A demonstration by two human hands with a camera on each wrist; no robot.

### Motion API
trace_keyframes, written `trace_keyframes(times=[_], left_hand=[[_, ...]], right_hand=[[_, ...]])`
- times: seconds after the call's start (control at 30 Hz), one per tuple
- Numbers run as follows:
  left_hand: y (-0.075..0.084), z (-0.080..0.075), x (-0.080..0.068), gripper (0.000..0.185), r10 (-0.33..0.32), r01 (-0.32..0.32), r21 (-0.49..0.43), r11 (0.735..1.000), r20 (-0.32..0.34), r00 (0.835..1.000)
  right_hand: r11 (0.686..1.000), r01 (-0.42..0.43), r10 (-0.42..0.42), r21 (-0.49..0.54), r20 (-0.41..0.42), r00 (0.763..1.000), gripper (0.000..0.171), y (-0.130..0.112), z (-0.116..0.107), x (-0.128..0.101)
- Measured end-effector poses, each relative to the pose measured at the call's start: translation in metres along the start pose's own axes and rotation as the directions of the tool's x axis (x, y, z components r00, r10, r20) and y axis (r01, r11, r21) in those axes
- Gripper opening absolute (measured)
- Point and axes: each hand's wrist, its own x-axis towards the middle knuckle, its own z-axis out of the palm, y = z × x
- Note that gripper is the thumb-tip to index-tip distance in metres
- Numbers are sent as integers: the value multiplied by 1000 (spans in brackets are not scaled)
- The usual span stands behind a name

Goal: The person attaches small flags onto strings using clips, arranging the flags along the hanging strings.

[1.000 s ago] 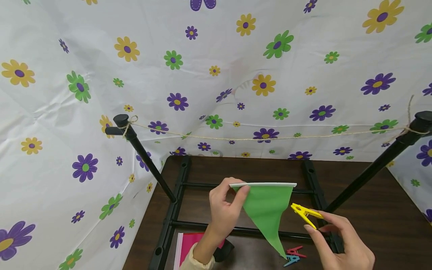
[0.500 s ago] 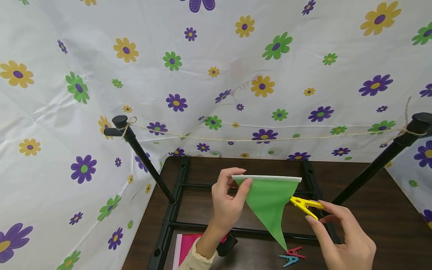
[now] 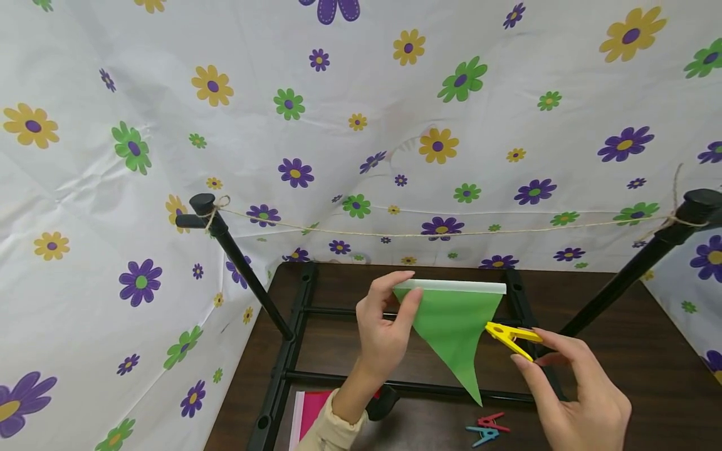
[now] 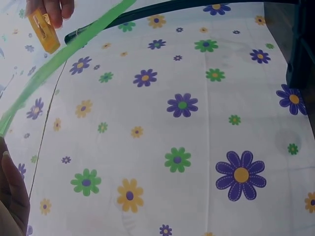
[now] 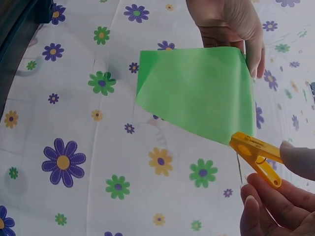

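At the head view's bottom edge a pink sheet (image 3: 313, 410) lies cut off, and the right hand (image 3: 575, 394) is partly out of frame; its fingers pinch a yellow clothespin (image 3: 510, 338). Beyond, the left hand (image 3: 383, 326) pinches the green pennant (image 3: 454, 332) by its white-edged top corner, below the twine (image 3: 429, 233). The right wrist view alone shows the clothespin's tip meeting the pennant's edge.

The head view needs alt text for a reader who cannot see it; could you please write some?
A person's left hand pinches the top corner of a green triangular pennant flag while the right hand holds a yellow plastic clothespin beside it. Behind, a thin twine string spans two black posts before a flower-printed backdrop.
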Motion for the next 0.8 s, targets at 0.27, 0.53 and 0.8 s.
trace_keyframes(times=[0.27,0.53,0.8], left_hand=[[-4,3,6,7,7,-7,13,1000,-10,1000],[-4,9,13,6,0,0,-39,999,12,1000],[-3,16,21,19,24,-22,-55,998,42,999]], right_hand=[[1000,22,-22,-7,10,1000,80,-3,-4,6],[999,44,-44,2,-24,999,78,3,-5,11],[999,35,-36,-8,-68,997,82,8,-8,22]])
